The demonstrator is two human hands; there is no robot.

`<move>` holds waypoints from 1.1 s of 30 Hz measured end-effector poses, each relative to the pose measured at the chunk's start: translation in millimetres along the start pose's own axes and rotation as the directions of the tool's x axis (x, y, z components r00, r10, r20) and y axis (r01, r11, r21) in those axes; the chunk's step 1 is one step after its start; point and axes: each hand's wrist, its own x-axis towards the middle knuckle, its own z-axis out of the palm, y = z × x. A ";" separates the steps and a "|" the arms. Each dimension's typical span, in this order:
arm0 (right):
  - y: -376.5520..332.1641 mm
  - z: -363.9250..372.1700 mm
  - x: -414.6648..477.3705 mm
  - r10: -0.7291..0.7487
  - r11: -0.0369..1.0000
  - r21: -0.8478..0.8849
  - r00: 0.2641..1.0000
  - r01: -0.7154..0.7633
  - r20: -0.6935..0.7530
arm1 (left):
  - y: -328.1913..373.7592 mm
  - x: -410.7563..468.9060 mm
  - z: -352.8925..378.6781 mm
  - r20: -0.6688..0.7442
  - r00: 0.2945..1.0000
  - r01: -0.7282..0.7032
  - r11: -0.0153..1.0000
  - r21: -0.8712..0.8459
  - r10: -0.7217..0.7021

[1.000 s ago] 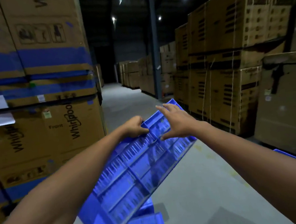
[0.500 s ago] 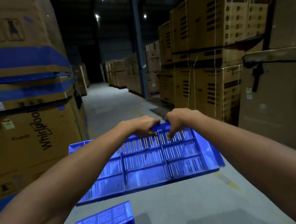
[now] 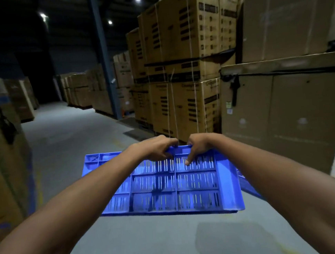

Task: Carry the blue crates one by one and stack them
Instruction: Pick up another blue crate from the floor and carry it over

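A blue slotted plastic crate (image 3: 168, 188) hangs in the air in front of me, its ribbed, slotted face turned up toward the camera. My left hand (image 3: 156, 148) and my right hand (image 3: 199, 146) both grip its far edge, side by side near the middle, fingers curled over the rim. The crate is level, above the grey floor. A second blue crate edge (image 3: 247, 182) shows just behind the held crate's right side, partly hidden by my right forearm.
Tall stacks of strapped cardboard boxes (image 3: 180, 74) line the right side, with larger cartons (image 3: 296, 110) close on the right. More boxes (image 3: 0, 163) stand close on the left. A grey concrete aisle (image 3: 67, 132) runs ahead past a blue steel column (image 3: 106, 71).
The view has swung to the right and the held crate has levelled out from a steep tilt. The crates on the floor below have dropped out of sight. Both hands kept their grip.
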 end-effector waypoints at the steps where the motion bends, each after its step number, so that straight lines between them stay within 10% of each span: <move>1: 8.5 -6.2 12.4 0.007 1.000 0.005 1.000 -0.007 -0.011 | -11.3 18.8 2.0 -0.012 1.000 -0.020 0.999 -0.032 0.019; 21: 284.3 -68.0 219.8 0.357 0.927 0.033 0.848 -0.375 -0.391 | -82.1 446.7 65.4 0.158 0.974 -0.151 0.985 -0.079 0.162; 33: 487.2 -156.0 327.4 0.454 0.890 0.070 0.889 -0.451 -0.054 | -54.9 696.5 90.1 0.119 0.966 -0.234 0.972 0.036 0.228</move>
